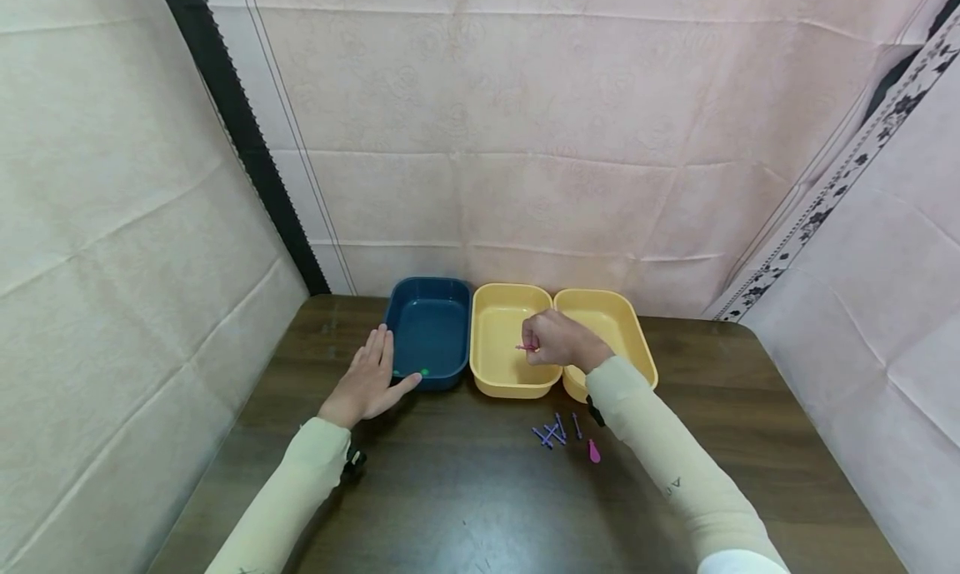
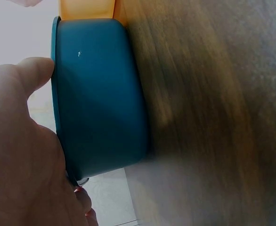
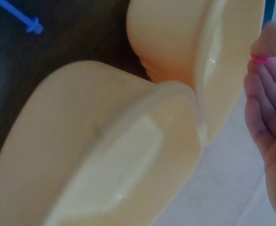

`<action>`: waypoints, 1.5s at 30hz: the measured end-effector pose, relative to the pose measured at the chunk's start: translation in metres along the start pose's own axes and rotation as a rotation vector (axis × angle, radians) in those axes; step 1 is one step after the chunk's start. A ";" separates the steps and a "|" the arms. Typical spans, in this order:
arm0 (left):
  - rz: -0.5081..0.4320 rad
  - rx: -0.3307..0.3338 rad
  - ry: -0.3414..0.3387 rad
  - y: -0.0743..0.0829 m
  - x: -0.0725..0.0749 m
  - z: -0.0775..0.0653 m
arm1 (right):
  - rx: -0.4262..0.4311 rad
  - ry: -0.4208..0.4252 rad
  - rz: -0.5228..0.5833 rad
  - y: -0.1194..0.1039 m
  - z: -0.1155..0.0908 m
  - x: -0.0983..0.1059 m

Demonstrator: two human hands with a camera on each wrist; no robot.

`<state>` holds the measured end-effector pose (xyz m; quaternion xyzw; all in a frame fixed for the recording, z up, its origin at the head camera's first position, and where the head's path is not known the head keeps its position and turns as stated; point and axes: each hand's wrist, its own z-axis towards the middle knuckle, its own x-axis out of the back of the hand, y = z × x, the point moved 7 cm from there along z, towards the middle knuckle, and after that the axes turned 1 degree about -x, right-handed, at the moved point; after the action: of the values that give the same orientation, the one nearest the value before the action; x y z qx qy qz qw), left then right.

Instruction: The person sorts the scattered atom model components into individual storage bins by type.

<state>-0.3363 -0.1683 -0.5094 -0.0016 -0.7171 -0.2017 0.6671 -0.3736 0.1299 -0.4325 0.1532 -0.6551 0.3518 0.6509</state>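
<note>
My left hand (image 1: pixel 369 378) rests with straight fingers along the left and near rim of a blue tub (image 1: pixel 431 328), its thumb touching the rim in the left wrist view. Two small green bits (image 1: pixel 424 371) lie inside that tub near the thumb. Above the middle yellow tub (image 1: pixel 498 307), my right hand (image 1: pixel 558 339) pinches a small pink piece (image 1: pixel 527 347) between thumb and curled fingers. In the right wrist view only a pink tip (image 3: pixel 260 59) of it shows; its full shape is hidden by the hand.
Another yellow tub (image 1: pixel 636 341) stands at the right of the row, partly behind my right forearm. Several small purple-blue rods (image 1: pixel 553 434) and a pink drop-shaped piece (image 1: pixel 594 451) lie on the dark wooden table (image 1: pixel 450 491). Pale cloth (image 1: pixel 562 141) hangs behind.
</note>
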 end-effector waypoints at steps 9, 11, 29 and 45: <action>0.005 -0.006 0.005 0.003 0.004 -0.001 | -0.047 -0.012 -0.030 0.005 -0.010 0.011; 0.000 -0.010 0.013 0.003 0.005 -0.001 | -0.049 -0.033 -0.044 0.003 -0.014 0.016; 0.015 -0.014 0.004 0.002 0.006 -0.002 | -0.024 -0.068 -0.124 -0.021 -0.074 0.058; 0.017 -0.021 -0.004 0.005 0.007 -0.003 | -0.065 -0.114 -0.073 -0.016 -0.127 0.042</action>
<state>-0.3325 -0.1662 -0.5008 -0.0151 -0.7162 -0.2034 0.6674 -0.2728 0.2134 -0.3999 0.1754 -0.6960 0.2970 0.6297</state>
